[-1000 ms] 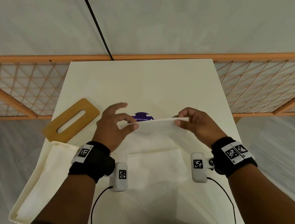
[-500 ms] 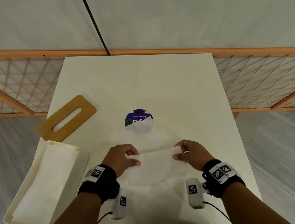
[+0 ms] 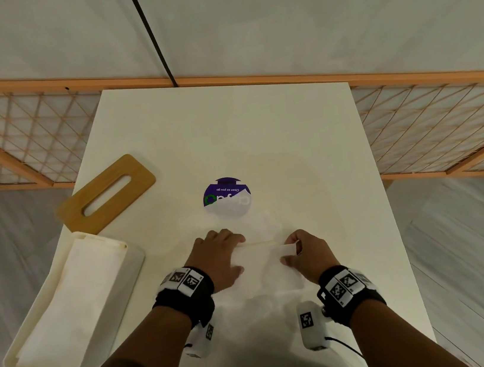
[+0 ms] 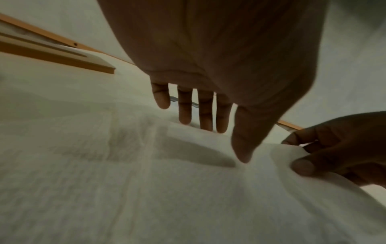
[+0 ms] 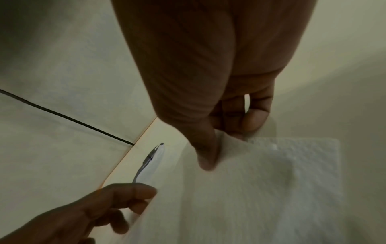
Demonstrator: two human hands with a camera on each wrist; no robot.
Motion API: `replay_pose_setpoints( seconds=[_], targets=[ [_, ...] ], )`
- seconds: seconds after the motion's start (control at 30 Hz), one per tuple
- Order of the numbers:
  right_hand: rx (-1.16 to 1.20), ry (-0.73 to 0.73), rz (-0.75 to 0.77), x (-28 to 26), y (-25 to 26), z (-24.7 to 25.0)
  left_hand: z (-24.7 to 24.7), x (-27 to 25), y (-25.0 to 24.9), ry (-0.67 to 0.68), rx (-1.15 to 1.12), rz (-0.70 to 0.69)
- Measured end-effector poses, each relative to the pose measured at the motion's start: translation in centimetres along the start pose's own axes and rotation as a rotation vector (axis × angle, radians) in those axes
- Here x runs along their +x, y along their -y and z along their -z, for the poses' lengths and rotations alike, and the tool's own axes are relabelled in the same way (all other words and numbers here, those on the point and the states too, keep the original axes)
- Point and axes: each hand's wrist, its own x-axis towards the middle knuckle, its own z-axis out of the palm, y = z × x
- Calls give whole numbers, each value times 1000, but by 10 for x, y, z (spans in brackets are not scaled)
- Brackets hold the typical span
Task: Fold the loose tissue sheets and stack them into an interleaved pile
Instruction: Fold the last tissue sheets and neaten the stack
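Tissue (image 3: 266, 268) folding on the bench (image 3: 227, 129)

Just near of the purple disc (image 3: 226, 197), left hand (image 3: 218, 259) presses flat, grip released; right hand (image 3: 308, 256) pinches the tissue's corner.

L hand (image 3: 218, 259) flat, fingers straight, palm down; R hand (image 3: 308, 256) curled in a thumb-finger pinch grip.

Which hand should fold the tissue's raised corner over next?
Right. The right hand already pinches the tissue sheet's lifted corner, while the left hand lies flat, pinning the sheet's other side.
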Motion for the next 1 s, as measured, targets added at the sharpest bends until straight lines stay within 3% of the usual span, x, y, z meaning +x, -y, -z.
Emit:
replay_pose_setpoints(
  seconds=[0.13,0.3,0.4,0.53,0.6,0.77,0.87,1.0],
  targets=[
    [-16,-70,1,-1,10,3,0,8,-15,82,152,0],
    [-56,-185,124,13,29,8,2,5,-27,99,130,-18],
    [-111,-109,195,29,42,2,0,-2,-32,105,95,-47],
    [-374,138,336,43,57,-12,-2,-7,-34,169,180,-99],
    [-468,148,356,47,59,-15,0,-8,-35,184,222,-125],
    [-397,-46,185,57,50,0,21,-15,-37,133,81,-107],
    [-306,-172,-11,64,41,18,36,-17,-31,194,-124,-11],
    [-162,-252,-221,70,30,35,45,-8,-22,262,-225,79]
  ],
)
